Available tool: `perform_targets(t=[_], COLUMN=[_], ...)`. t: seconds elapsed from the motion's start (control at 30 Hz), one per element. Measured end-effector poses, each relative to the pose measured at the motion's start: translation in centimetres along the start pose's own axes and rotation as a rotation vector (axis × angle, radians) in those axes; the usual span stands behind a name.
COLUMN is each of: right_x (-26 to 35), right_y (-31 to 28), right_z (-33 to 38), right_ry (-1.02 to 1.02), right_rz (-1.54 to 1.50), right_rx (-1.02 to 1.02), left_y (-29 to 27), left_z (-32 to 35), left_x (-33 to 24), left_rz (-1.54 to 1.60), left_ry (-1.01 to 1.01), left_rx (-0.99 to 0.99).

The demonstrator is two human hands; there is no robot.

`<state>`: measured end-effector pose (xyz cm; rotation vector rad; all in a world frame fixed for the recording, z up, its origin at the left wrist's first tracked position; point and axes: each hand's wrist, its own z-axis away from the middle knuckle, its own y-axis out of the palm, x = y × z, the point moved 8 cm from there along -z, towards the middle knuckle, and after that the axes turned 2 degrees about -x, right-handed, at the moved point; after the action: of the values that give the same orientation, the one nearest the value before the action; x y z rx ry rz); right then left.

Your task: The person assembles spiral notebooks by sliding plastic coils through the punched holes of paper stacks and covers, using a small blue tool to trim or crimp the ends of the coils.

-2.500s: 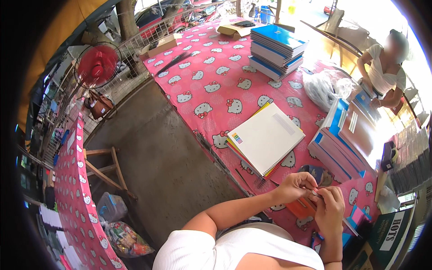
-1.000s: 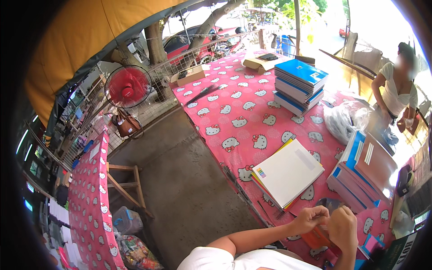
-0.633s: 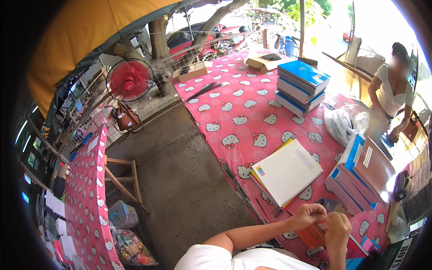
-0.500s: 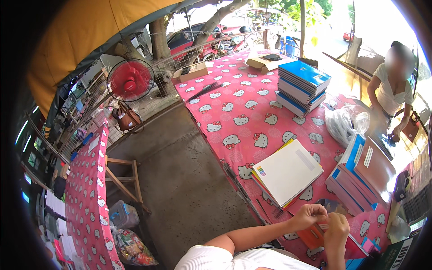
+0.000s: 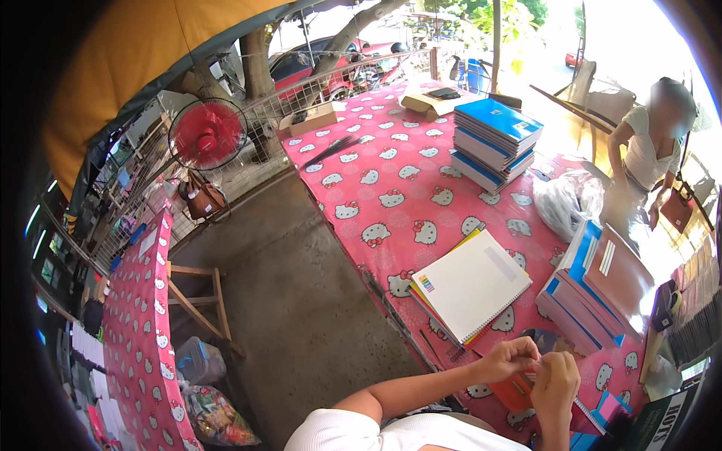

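Close together over the near right part of the table, my left hand [image 5: 509, 358] and my right hand [image 5: 555, 382] are both pinched, fingertips nearly meeting. Whatever lies between the fingers is too small to make out. Beneath them is an orange-red notebook [image 5: 512, 394], partly covered by my hands. A spiral-bound notebook with red edges [image 5: 589, 418] lies by my right wrist. Just beyond my left hand, a white-covered spiral notebook [image 5: 474, 282] rests on other notebooks with yellow and red covers.
Stacked blue notebooks [image 5: 498, 120] stand farther back on the pink patterned tablecloth [image 5: 361, 214]. A clear plastic bag [image 5: 569, 207] and a leaning pile of brown-covered books [image 5: 618, 274] are at right. Black thin strands [image 5: 331, 151] lie far left. Another person [image 5: 653, 150] stands across the table.
The view has shifted slightly, so the table things sit a little farther left. My hands stay pinched together. The other person's hand has drawn back from the table toward their body.
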<state>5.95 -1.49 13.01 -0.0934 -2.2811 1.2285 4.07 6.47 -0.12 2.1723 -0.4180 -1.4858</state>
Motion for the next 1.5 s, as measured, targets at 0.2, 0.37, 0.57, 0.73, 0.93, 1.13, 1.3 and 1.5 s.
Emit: perform_targets(t=[0.2,0.37,0.57,0.73,0.93,1.13,1.3,1.5], right_x=[1.4,5.2,5.1,1.7,-9.3,-17.3,-17.3,-17.1], right_y=[-5.0,-9.0,-10.4,-1.2,16.5,24.1,24.3,24.8], right_z=[0.5,2.1,1.1,-7.2,-13.5,-15.5,-17.3,-17.1], right_ry=[-0.055,-0.173,-0.391,-0.426,-0.334,-0.085,-0.233,-0.106], right_rz=[0.002,-0.162,-0.078,-0.317,0.137,0.161,-0.121,-0.065], right_rx=[-0.242,-0.355,-0.326,0.075,0.471,0.577,0.547,0.729], left_y=[4.8,5.0,-9.9,-22.7,-26.0,-26.7,-28.6,-26.7], left_z=[-1.8,-3.4,0.7,8.8,9.2,8.9,9.4,9.9], left_x=[-5.3,-7.1,-15.7,-14.5,-11.2,-10.8,-10.6,-10.0], left_rz=[-0.075,-0.611,-0.248,-0.799,-1.029,-0.855,-0.771,-0.731], left_ry=[0.196,0.381,0.477,0.347,0.284,0.288,0.26,0.301], left_rx=[0.1,0.117,-0.762,-1.242,-1.368,-1.491,-1.284,-1.216])
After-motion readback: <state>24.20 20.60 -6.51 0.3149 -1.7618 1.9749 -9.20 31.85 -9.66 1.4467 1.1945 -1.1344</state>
